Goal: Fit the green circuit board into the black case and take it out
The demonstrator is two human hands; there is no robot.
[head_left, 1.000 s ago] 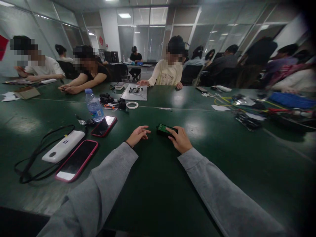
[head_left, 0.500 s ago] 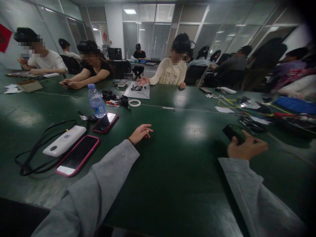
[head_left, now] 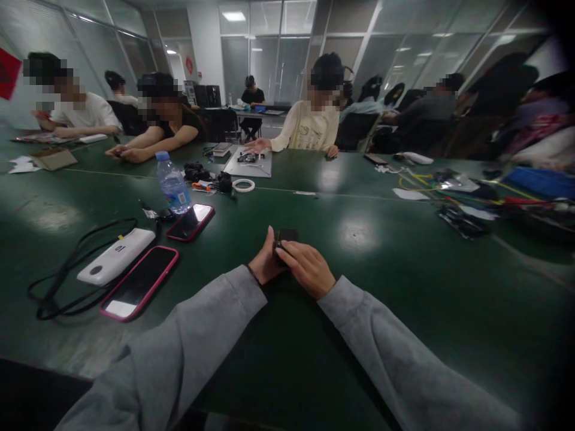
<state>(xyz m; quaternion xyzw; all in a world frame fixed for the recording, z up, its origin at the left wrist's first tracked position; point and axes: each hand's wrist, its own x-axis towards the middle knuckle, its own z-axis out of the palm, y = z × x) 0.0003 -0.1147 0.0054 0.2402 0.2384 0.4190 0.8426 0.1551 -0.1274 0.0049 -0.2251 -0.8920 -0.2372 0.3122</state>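
Note:
A small black box-shaped object (head_left: 288, 236) is between my two hands over the middle of the green table (head_left: 278, 359). My left hand (head_left: 266, 261) grips it from the left with the thumb pointing up. From the right, my right hand (head_left: 312, 268) covers its near side, with the fingers laid across it. The fingers hide much of the object, so its exact kind does not show. To the left of my left forearm lie a phone in a pink case (head_left: 141, 281) and a white device marked 01 (head_left: 115, 256).
A second phone (head_left: 191, 222) lies beside a water bottle (head_left: 174, 185). Beyond are a tape roll (head_left: 243, 185) and a silver laptop (head_left: 251, 169) with small parts on it. Cables and tools (head_left: 465, 218) crowd the right side. Several people sit around the table.
My right hand has come in from the right with the black object and met my left hand. The left hand, open before, has closed around the object.

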